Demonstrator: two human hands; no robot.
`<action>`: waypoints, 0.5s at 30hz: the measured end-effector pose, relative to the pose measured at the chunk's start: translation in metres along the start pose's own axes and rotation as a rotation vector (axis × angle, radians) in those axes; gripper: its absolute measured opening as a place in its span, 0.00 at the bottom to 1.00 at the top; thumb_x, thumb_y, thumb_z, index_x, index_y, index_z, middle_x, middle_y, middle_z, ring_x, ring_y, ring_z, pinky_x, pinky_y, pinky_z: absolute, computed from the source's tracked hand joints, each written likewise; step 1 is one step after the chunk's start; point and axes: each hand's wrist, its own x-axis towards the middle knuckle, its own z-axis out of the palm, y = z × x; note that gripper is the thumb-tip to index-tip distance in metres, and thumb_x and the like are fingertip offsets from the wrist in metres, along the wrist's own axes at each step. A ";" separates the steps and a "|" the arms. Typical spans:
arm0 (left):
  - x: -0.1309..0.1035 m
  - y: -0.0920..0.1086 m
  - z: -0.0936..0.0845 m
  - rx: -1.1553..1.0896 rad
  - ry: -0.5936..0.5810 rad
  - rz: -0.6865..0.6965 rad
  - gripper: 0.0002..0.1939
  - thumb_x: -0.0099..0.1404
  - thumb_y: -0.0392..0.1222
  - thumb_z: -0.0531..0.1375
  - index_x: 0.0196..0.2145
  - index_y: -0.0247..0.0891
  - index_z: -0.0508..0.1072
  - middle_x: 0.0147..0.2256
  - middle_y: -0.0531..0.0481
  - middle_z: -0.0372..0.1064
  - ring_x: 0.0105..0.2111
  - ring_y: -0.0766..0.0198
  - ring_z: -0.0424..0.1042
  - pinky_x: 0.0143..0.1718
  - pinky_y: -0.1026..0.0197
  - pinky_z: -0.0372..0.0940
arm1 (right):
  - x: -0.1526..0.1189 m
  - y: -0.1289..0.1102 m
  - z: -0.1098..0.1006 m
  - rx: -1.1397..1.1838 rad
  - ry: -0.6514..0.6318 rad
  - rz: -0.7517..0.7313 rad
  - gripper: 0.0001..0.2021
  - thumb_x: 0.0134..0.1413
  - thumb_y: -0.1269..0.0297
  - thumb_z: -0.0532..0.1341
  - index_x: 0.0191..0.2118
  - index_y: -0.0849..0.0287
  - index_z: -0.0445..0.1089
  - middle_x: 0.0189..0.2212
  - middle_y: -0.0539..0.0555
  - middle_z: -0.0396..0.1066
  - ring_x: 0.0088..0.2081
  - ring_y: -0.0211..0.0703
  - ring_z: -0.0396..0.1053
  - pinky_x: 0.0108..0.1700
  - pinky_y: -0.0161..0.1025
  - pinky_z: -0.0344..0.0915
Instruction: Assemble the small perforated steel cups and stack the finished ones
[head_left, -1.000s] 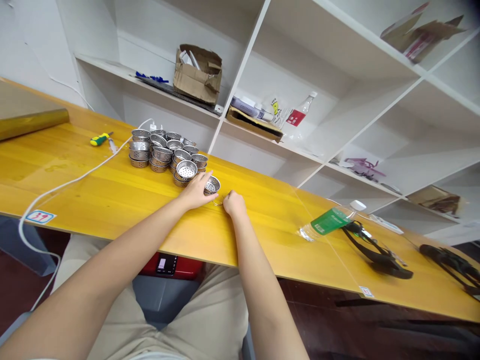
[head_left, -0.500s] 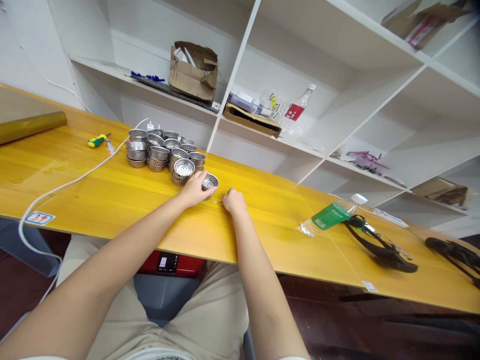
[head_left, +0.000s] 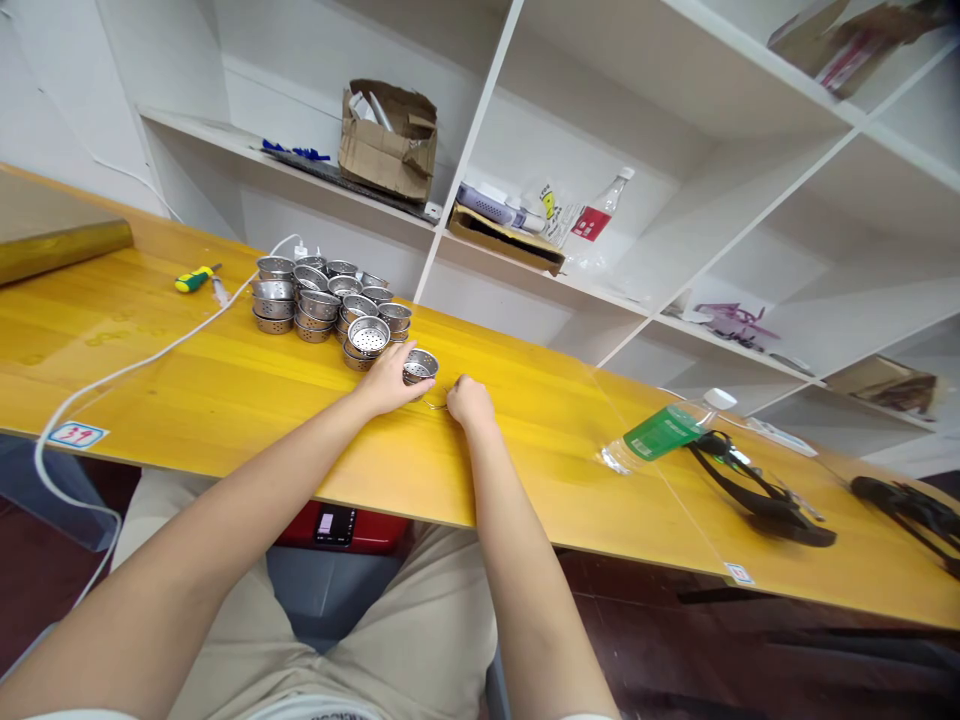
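My left hand is curled around the near side of a small perforated metal cup on the table, its thumb against the wall. Just right of it, my right hand is closed in a pinch on a thin metal wire. The wire runs toward the base of that cup; whether it is joined there I cannot tell. Beyond my left hand, several more perforated cups stand in stacks, and the nearest cup sits close to my fingers.
A white cable crosses the yellow table at left, near a green-and-yellow screwdriver. A green-labelled bottle lies tilted at right beside a black strapped headset. White shelves rise behind the table.
Hardly anything differs. Both hands keep their places at the cup and the wire; the wire has shifted very slightly.
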 end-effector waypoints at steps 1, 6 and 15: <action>0.000 0.001 -0.001 -0.019 0.002 -0.013 0.43 0.60 0.58 0.66 0.66 0.33 0.62 0.63 0.33 0.64 0.65 0.44 0.63 0.68 0.44 0.58 | 0.000 0.000 -0.001 -0.001 0.000 -0.001 0.15 0.66 0.67 0.53 0.52 0.64 0.73 0.50 0.71 0.76 0.52 0.60 0.76 0.50 0.47 0.70; 0.005 0.000 -0.004 -0.243 0.044 -0.061 0.35 0.68 0.60 0.58 0.64 0.35 0.64 0.61 0.35 0.68 0.62 0.48 0.67 0.66 0.44 0.60 | -0.001 0.001 -0.003 0.002 -0.001 0.007 0.15 0.66 0.66 0.53 0.51 0.63 0.73 0.50 0.71 0.76 0.52 0.58 0.76 0.50 0.46 0.70; 0.020 -0.001 0.004 -0.269 0.098 -0.069 0.29 0.66 0.58 0.61 0.57 0.37 0.72 0.57 0.39 0.72 0.58 0.50 0.71 0.62 0.47 0.65 | 0.002 0.002 -0.003 -0.005 -0.015 0.010 0.15 0.67 0.66 0.53 0.51 0.62 0.72 0.50 0.70 0.76 0.52 0.58 0.76 0.49 0.47 0.70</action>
